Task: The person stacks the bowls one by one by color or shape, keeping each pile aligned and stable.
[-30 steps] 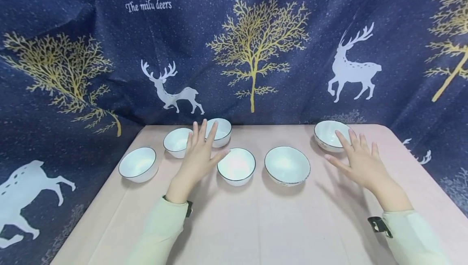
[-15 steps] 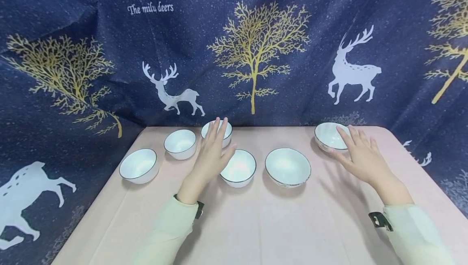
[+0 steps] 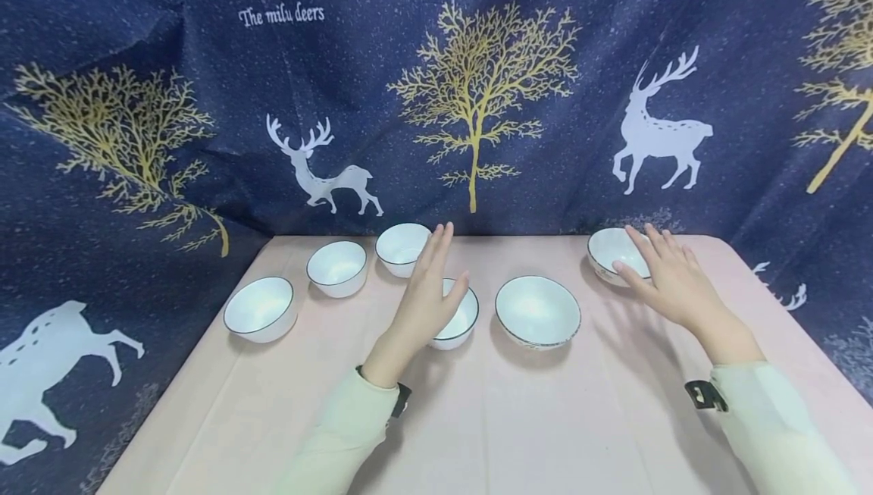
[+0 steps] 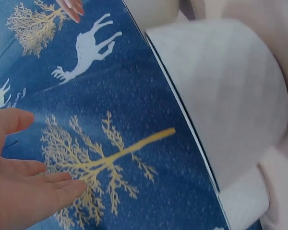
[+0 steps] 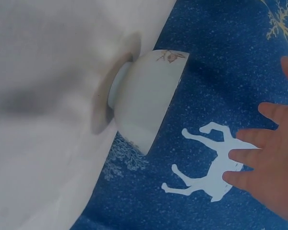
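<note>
In the head view my left hand [image 3: 419, 304] hovers with straight fingers over a small white bowl with a dark rim [image 3: 461, 322], hiding its left part. Its fingertips overlap the edge of another small bowl [image 3: 398, 247] behind. The left wrist view shows this hand [image 4: 31, 187] holding nothing, above the side of a ribbed white bowl [image 4: 225, 96]. Over on the right, my right hand [image 3: 671, 279] is spread above a bowl with a floral outside [image 3: 607, 254], covering its right side. The right wrist view has that hand [image 5: 271, 153] apart from the bowl [image 5: 146, 98].
A wider white bowl [image 3: 537, 314] stands upright between the hands. Two more small bowls, one at the far left [image 3: 259, 311] and one behind it [image 3: 337, 270], share the pink-covered table [image 3: 532, 427]. A dark blue cloth [image 3: 546, 161] with deer and trees hangs behind.
My left hand has moved to the right, from over the back-left bowls to over the middle small bowl. My right hand has shifted only slightly, and the bowls have stayed put.
</note>
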The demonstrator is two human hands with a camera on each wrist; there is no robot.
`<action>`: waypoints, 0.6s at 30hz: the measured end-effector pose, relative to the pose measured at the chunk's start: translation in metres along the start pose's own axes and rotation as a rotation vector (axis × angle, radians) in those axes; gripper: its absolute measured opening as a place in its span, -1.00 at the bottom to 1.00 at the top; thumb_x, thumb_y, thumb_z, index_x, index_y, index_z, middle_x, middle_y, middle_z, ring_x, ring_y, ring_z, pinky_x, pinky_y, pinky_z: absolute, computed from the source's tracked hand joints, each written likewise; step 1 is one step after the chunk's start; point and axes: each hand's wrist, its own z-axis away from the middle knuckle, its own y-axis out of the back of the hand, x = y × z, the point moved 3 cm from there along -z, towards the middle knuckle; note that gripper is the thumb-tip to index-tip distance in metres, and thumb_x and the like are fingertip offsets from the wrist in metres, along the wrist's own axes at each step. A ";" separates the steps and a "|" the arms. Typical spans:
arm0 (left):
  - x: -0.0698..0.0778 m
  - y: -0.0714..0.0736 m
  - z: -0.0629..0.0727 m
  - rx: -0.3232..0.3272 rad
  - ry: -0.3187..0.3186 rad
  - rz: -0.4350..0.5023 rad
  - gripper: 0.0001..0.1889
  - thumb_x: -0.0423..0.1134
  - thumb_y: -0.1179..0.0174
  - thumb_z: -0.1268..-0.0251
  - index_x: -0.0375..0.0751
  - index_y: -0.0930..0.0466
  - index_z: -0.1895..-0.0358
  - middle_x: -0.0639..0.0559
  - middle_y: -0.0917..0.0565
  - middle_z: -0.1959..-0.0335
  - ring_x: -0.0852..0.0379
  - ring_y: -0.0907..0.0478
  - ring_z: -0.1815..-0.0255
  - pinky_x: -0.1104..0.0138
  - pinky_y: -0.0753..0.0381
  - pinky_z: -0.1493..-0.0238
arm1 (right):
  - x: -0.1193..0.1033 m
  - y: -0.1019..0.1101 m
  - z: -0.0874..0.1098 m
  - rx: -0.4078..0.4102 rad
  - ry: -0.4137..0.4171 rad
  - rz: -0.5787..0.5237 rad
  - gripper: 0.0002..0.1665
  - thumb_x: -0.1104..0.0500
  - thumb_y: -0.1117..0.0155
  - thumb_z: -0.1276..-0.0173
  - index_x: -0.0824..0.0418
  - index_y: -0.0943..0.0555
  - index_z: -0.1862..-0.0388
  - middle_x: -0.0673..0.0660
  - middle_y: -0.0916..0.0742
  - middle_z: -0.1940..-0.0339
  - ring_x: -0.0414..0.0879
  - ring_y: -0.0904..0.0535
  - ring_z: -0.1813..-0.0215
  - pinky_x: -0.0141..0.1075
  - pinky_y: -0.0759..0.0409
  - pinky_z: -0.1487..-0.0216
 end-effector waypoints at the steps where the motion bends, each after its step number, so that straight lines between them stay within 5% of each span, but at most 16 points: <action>1: 0.001 -0.003 0.000 -0.007 0.011 0.008 -0.24 -0.19 -0.10 -0.39 -0.07 0.09 -0.55 -0.12 0.03 -0.55 -0.04 0.12 -0.54 -0.02 -0.10 -0.51 | 0.001 0.000 0.000 0.000 0.000 -0.003 -0.14 -0.19 0.09 -0.49 0.26 0.01 -0.54 0.55 -0.07 -0.46 0.52 0.12 -0.44 0.41 0.21 -0.43; 18: 0.020 -0.041 0.006 -0.126 0.059 0.206 -0.28 -0.20 -0.03 -0.40 -0.20 0.08 -0.54 -0.20 -0.02 -0.53 -0.13 -0.03 -0.50 0.05 -0.15 -0.50 | 0.027 -0.006 -0.005 0.014 -0.012 -0.045 -0.17 -0.13 0.09 -0.52 0.34 0.00 -0.52 0.56 -0.12 -0.44 0.53 0.02 -0.41 0.40 0.10 -0.41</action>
